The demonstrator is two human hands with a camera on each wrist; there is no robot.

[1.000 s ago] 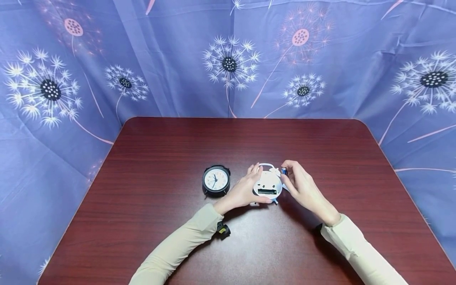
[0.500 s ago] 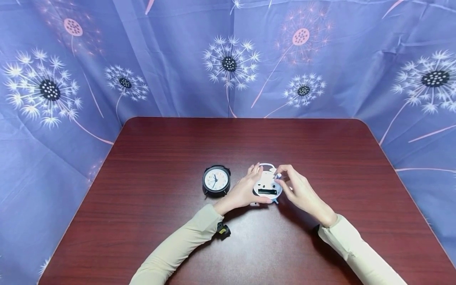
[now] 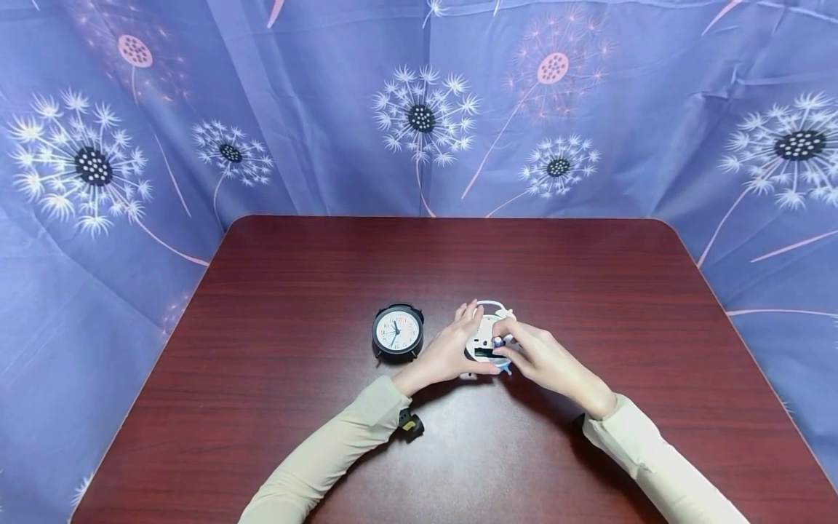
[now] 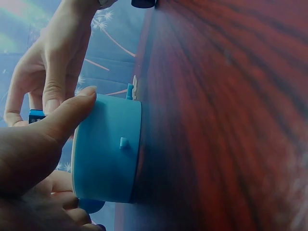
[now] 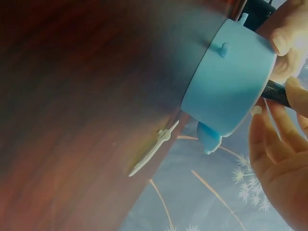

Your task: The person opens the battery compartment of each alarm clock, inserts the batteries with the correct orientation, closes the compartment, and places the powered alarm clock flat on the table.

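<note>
A light-blue alarm clock (image 3: 483, 331) lies face down on the table, its white back up and a dark battery compartment (image 3: 483, 353) uncovered. My left hand (image 3: 448, 351) grips the clock around its left side, thumb along the near edge. Between thumb and fingertips my right hand (image 3: 546, 358) pinches a battery (image 3: 498, 341) with a blue end, tilted over the compartment's right part. In the right wrist view the battery's dark lower end (image 5: 276, 92) meets the clock's back; how deep it sits is hidden. A thin pale plastic piece (image 5: 154, 149), perhaps the battery cover, lies beside the clock.
A black alarm clock (image 3: 397, 330) lies face up just left of my left hand. Dark red wood forms the tabletop (image 3: 314, 276). Behind its far edge hangs a blue curtain (image 3: 314, 109) with dandelion prints.
My right hand has carried the battery leftward and down, from beside the clock's right edge to its compartment. The left hand and both clocks have stayed put.
</note>
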